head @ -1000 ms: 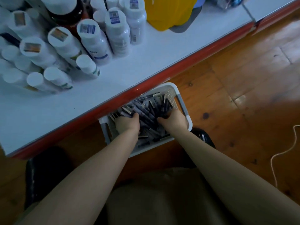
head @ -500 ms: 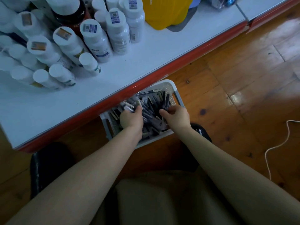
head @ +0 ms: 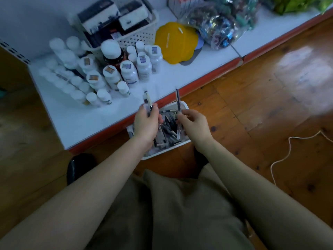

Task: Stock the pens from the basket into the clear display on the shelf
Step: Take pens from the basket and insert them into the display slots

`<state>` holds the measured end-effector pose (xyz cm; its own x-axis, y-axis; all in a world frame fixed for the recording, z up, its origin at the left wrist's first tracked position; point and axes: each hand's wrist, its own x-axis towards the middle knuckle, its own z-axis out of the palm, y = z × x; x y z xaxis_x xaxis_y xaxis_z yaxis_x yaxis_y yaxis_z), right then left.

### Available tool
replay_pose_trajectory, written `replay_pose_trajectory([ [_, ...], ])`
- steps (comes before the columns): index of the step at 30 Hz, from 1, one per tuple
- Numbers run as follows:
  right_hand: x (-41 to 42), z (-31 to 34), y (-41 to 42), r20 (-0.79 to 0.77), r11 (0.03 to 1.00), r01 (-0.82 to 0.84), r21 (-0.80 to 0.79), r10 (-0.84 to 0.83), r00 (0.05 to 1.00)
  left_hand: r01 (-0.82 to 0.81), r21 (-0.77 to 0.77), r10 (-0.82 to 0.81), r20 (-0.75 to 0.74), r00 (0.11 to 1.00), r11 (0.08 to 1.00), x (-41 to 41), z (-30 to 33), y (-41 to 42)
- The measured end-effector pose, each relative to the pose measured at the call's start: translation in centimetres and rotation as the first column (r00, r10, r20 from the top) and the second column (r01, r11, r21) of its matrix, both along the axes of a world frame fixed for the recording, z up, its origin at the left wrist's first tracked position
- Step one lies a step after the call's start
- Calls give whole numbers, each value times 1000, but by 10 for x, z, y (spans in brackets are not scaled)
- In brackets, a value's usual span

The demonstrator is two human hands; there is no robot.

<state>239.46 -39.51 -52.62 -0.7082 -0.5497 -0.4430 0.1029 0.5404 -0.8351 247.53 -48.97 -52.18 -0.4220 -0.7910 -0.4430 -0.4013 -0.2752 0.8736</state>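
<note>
A white basket (head: 185,106) full of dark pens (head: 168,129) sits on the wooden floor against the shelf's red front edge. My left hand (head: 146,121) is raised above the basket's left side and grips a few pens (head: 147,99) that stick up over the shelf edge. My right hand (head: 193,123) hovers over the basket's right side and pinches a single pen (head: 178,103), held nearly upright. No clear display can be picked out on the shelf.
The low white shelf (head: 100,118) carries several white bottles (head: 126,71), a perforated white basket of boxes (head: 133,34), a yellow cap (head: 175,42) and a bag of shiny items (head: 219,24). A white cord (head: 288,154) lies on the floor at right. My knees fill the foreground.
Both hands have lifted out of the basket, each now holding pens upright. The view has tilted up, so more of the shelf shows.
</note>
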Motion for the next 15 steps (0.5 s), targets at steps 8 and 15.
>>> replay_pose_trajectory([
  [8, 13, 122, -15, -38, 935, -248, -254, 246, 968, -25, -455, -56, -165, 985, 890, 13, 153, -27],
  [15, 8, 229, -33, -31, 865, -341, -368, 355, 935, -125, -635, -34, -232, 972, 762, 30, 259, -47],
])
